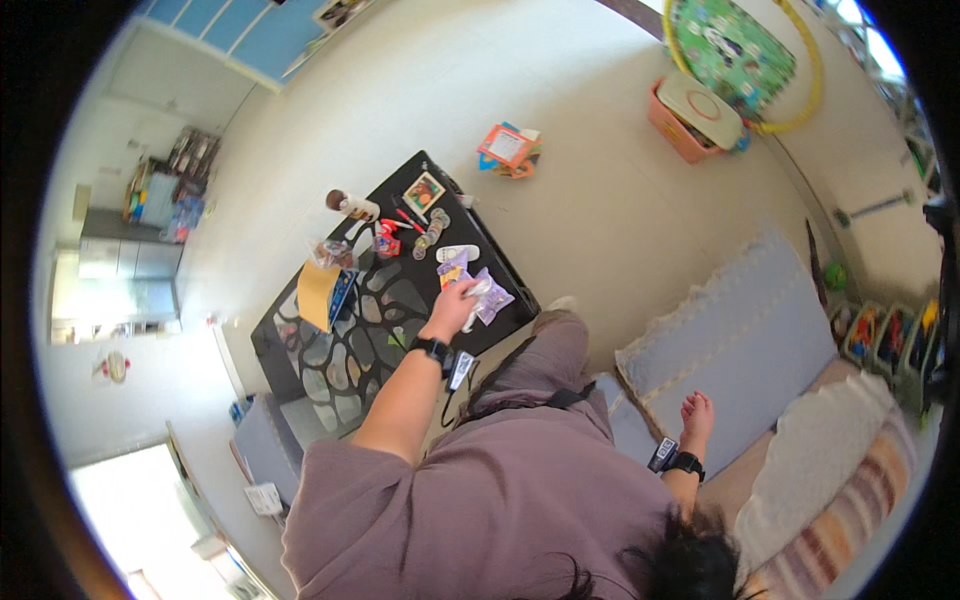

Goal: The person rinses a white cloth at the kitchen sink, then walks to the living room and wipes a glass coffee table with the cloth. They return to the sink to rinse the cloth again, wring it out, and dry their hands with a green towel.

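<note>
My left hand (452, 307) reaches over the black coffee table and grips a small crumpled white item (475, 289), whose kind I cannot tell. Under and beside it lie purple snack packets (493, 301). A white remote control (457, 253) lies just beyond them. My right hand (697, 414), fingers loosely curled, is off to the right above a grey sofa cushion, with nothing visible in it. Farther along the table are a row of small round containers (432, 234), a red marker (409, 220), a red packet (387, 243) and a framed picture (424, 192).
A white bottle with a brown cap (354, 205), a clear plastic bag (331, 255) and a tan envelope or folder (316, 295) are on the table (491, 247). Stacked books (510, 152) and a pink bin with a pale lid (682, 127) stand on the floor. A grey sofa cushion (720, 337) is at right.
</note>
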Tool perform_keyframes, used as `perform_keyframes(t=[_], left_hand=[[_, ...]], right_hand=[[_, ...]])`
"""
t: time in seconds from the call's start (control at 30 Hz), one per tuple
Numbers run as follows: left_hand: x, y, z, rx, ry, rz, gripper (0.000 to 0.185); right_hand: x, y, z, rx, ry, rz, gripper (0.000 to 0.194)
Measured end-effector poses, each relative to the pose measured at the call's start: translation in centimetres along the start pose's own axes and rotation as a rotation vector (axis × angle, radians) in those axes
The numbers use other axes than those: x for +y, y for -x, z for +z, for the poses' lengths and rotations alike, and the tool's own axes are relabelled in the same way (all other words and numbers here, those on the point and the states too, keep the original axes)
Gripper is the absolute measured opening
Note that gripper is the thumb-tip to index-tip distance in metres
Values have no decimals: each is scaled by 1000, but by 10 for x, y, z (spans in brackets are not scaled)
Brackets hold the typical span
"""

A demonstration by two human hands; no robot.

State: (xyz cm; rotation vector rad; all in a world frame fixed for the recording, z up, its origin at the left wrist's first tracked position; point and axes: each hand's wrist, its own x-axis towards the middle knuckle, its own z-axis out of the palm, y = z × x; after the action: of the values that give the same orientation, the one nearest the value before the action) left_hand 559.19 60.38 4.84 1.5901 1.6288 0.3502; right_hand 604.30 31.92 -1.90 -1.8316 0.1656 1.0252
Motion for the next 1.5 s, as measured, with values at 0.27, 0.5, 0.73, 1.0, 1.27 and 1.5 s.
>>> perform_keyframes(t=[0.27,0.5,0.73,1.0,1.27,1.5], left_hand=[[64,-142,33,120,184,-19,35],[76,-220,37,321,-121,-354,25],[155,-234,23,605,425,-400,34],[252,-206,58,696,708,-486,33],[326,-243,74,685,682,-315,34],[358,-288,112,640,1023,-295,29]], right_hand=[[-114,-115,62,-159,94,-62,16],[-216,-233,41,-67,154,-69,14],[-344,-329,127,-299,350,-7,19],[-492,-378,372,-859,688,-179,16],[-495,-250,540,-1486,1062,-456,30],[-462,-163,530,-1927,1121,-143,32]])
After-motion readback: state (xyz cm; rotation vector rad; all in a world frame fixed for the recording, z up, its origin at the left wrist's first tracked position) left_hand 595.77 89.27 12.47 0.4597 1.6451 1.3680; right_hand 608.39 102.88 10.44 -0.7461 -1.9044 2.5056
